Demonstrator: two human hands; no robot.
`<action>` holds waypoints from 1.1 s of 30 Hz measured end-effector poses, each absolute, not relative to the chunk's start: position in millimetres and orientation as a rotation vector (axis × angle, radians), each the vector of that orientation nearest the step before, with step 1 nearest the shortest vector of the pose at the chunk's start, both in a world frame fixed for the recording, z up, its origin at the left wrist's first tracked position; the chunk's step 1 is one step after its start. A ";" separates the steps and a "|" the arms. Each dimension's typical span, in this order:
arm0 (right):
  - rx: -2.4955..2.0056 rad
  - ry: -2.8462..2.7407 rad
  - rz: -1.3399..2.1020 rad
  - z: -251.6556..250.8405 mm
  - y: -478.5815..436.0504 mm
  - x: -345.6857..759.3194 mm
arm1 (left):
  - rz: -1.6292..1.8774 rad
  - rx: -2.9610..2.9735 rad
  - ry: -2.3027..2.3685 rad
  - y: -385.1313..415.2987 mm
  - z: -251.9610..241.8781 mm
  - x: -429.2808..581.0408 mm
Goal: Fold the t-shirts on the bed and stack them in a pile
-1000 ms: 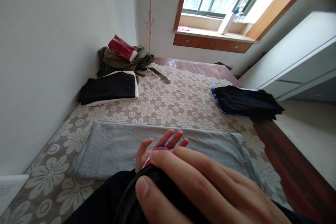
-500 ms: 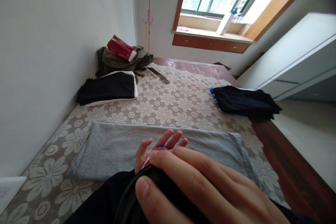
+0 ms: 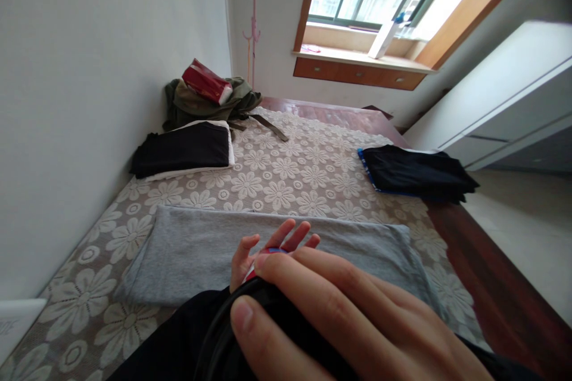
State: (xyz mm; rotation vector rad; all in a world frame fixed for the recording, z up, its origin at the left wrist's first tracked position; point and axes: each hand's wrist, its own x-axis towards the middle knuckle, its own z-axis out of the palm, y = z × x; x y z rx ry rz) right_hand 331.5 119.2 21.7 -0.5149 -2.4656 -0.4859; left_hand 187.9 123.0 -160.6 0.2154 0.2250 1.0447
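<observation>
My right hand (image 3: 353,309) reaches in from the lower right, close to the camera. Its thumb and fingers are closed around a black rounded object (image 3: 288,312) with a curved rim; I cannot make out its kind. Beyond it, my left hand (image 3: 245,255) shows its palm side, thumb and fingers spread apart. A small red, white and blue patch (image 3: 250,274) shows between the hands, mostly covered by the right fingers; whether it belongs to the black object is unclear. Behind both hands a folded grey cloth (image 3: 192,256) lies flat on the bed.
The bed has a floral lace cover (image 3: 279,193). Folded black clothes (image 3: 183,152) lie at left, with a green backpack (image 3: 179,110) and red packet (image 3: 205,80) behind. Another dark folded stack (image 3: 415,172) sits near the right edge. A wall stands left; a white cabinet (image 3: 504,83), right.
</observation>
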 end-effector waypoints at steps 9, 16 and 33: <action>-0.506 -2.478 -0.463 21.0 119.3 333.0 | 1.029 0.230 0.227 124.1 -161.7 186.5; -0.513 -2.432 -0.443 18.5 119.5 331.0 | 1.036 0.215 0.238 123.6 -161.8 187.0; -0.575 -2.298 -0.344 13.8 116.8 322.5 | 1.046 0.217 0.270 122.3 -156.9 188.3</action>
